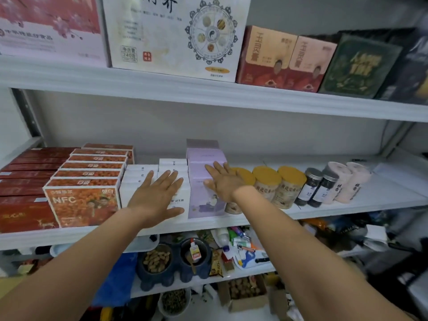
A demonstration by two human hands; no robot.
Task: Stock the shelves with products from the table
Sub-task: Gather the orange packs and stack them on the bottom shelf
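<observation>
Both my arms reach over the middle shelf [347, 206]. My left hand [155, 193] lies flat, fingers spread, on the front of a row of white boxes [141, 173]. My right hand [223, 180] rests open against the right side of a row of lilac boxes [203, 158], which stands next to the white row. Neither hand holds anything. The frontmost lilac box [203, 202] shows a printed figure on its face.
Left of the white boxes stand orange NFC boxes [81, 205] and dark red boxes [23, 186]. Right of the lilac row are yellow-lidded jars [266, 184], dark jars [311, 187] and pink canisters [347, 181]. Large boxes fill the upper shelf [208, 93]; cluttered lower shelves sit below.
</observation>
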